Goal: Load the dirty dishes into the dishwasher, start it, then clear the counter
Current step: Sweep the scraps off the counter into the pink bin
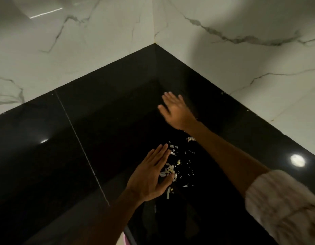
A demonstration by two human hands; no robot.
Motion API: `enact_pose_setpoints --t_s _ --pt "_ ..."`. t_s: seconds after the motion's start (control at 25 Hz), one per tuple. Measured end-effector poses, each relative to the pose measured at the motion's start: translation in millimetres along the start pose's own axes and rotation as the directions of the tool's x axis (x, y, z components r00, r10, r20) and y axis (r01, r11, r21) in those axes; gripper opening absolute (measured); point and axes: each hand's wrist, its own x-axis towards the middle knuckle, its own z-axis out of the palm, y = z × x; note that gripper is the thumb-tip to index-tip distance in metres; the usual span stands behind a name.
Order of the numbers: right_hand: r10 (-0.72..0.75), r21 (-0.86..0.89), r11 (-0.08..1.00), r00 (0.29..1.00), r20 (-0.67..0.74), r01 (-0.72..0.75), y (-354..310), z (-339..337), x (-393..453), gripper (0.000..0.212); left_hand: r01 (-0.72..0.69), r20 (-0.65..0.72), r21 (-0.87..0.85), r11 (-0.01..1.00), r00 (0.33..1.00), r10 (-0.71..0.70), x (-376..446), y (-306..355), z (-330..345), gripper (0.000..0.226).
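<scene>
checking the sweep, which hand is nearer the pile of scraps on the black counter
Left. The left hand lies flat against the pile of scraps, fingers touching its left edge. The right hand is farther back toward the wall corner, apart from the pile.

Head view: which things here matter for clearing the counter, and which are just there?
Part of the job:
- food scraps, scattered on the black counter
- left hand, flat beside the scraps, fingers straight
- right hand, open near the corner, blurred

Just there:
- marble wall
- lamp reflection on the counter
- pale sleeve
</scene>
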Motion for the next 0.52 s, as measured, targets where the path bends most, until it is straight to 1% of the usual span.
enact_pose_setpoints --t_s 0.04,0.08,0.12,0.2,0.28,0.36,0.4,0.48,0.52 --pt "-0.043 -0.119 0.991 0.991 0.126 0.058 -19.1 20.6 11.4 0.065 0.005 -0.001 -0.002 1.0 1.0 -0.005 0.1 -0.3 0.8 0.072" --pt "-0.048 -0.205 0.974 0.974 0.223 0.095 -31.5 38.8 20.9 0.07 0.01 -0.004 -0.005 1.0 1.0 -0.01 0.1 -0.1 1.4 0.072" --pt "-0.021 -0.261 0.961 0.963 0.27 0.094 -39.2 50.7 28.1 0.072 0.013 -0.004 -0.007 1.0 1.0 -0.013 0.5 0.3 1.8 0.072" --pt "0.096 -0.309 0.951 0.958 0.271 -0.008 -39.4 54.8 46.1 0.073 0.024 -0.005 -0.001 1.0 1.0 -0.024 1.8 -0.5 3.1 0.072" --pt "0.27 -0.354 0.919 0.931 0.246 -0.173 -26.3 46.3 56.9 0.074 0.021 -0.004 0.008 1.0 1.0 -0.021 2.5 -1.0 3.1 0.073" --pt "0.48 -0.414 0.827 0.861 0.168 -0.38 -8.0 34.1 53.6 0.077 0.02 -0.007 0.012 1.0 1.0 -0.02 1.7 -0.7 2.6 0.073" --pt "0.558 -0.434 0.776 0.819 0.134 -0.458 -2.7 26.9 44.5 0.08 0.019 -0.009 0.008 1.0 1.0 -0.019 1.2 -0.5 2.0 0.073" --pt "0.624 -0.413 0.745 0.767 0.149 -0.525 -7.5 10.7 9.1 0.084 0.011 -0.006 -0.007 1.0 1.0 -0.011 1.6 -0.3 1.5 0.073" --pt "0.622 -0.394 0.755 0.763 0.176 -0.525 -15.9 7.4 -17.2 0.084 0.011 -0.008 -0.009 1.0 1.0 -0.011 1.4 -0.9 2.0 0.074"
